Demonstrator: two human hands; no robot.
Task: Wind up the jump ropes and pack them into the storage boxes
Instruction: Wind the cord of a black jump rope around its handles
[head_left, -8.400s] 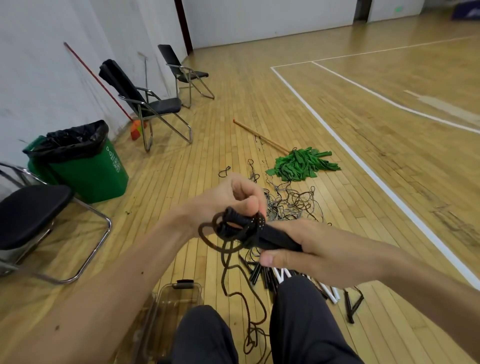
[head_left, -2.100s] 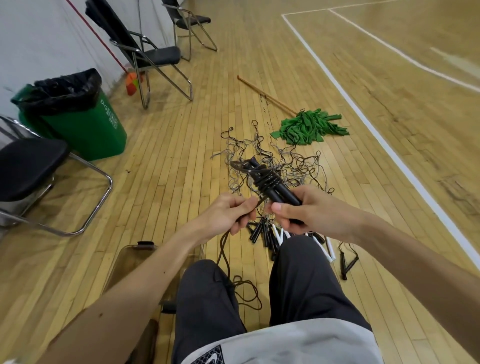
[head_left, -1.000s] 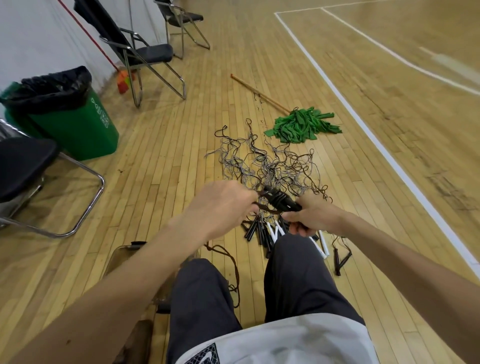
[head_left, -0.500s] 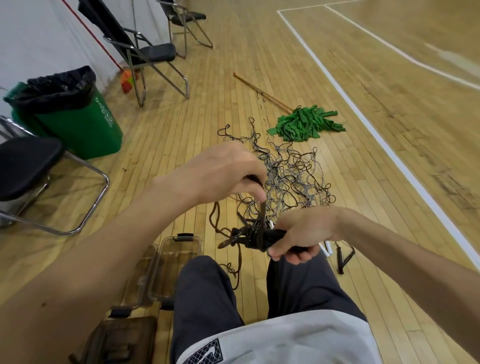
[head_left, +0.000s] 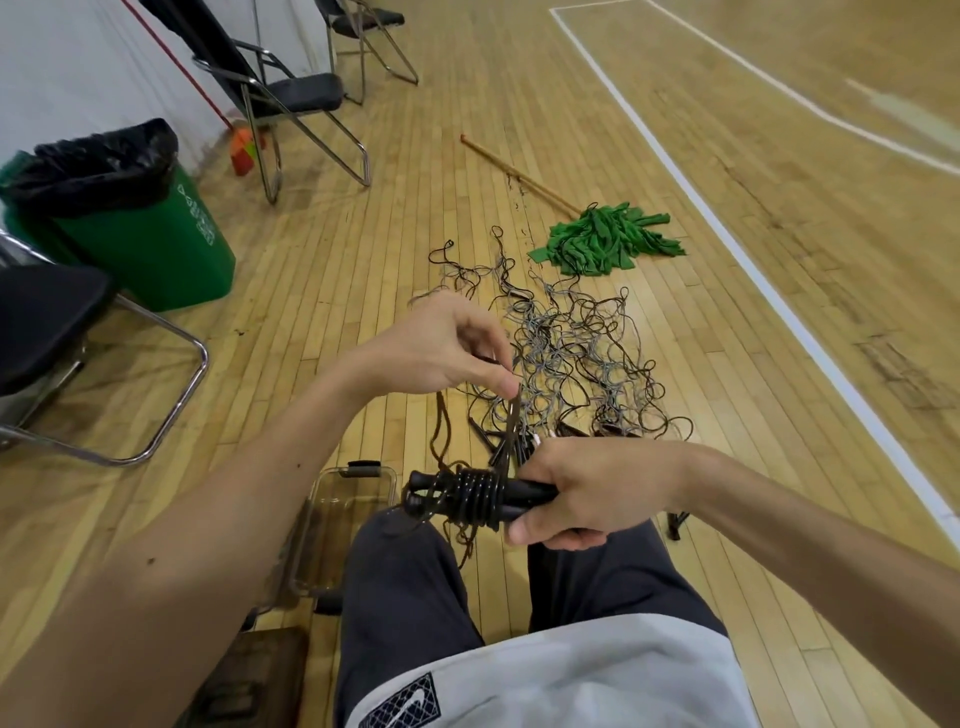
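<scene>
The right hand (head_left: 587, 493) was curled round the two black handles of a jump rope (head_left: 467, 496), gripping them side by side at one end, so that they stuck out level towards the left, above the person's left knee. Several turns of dark cord were wound tightly round the handles just beside the right thumb and forefinger. From those turns one strand rose almost straight up to the left hand (head_left: 441, 348), which was above and a little to the left of the right hand. The left thumb and fingertips pinched that strand, and the remaining fingers were loosely bent. A slack loop of the same cord hung down from the left hand, and more hung below the handles between the knees.

On the wooden floor (head_left: 322, 291) beyond both hands lay a tangle of ropes (head_left: 571, 358), thin cords spread in loops, with dark handles gathered at its near edge, partly hidden behind the right hand. A clear storage box (head_left: 309, 525) stood open on the floor just left of the left knee, below the left forearm. Farther off lay a green mop (head_left: 605, 241). At the left stood a green bin (head_left: 150, 249) lined with a black bag, and folding chairs (head_left: 291, 98) stood near the wall.
</scene>
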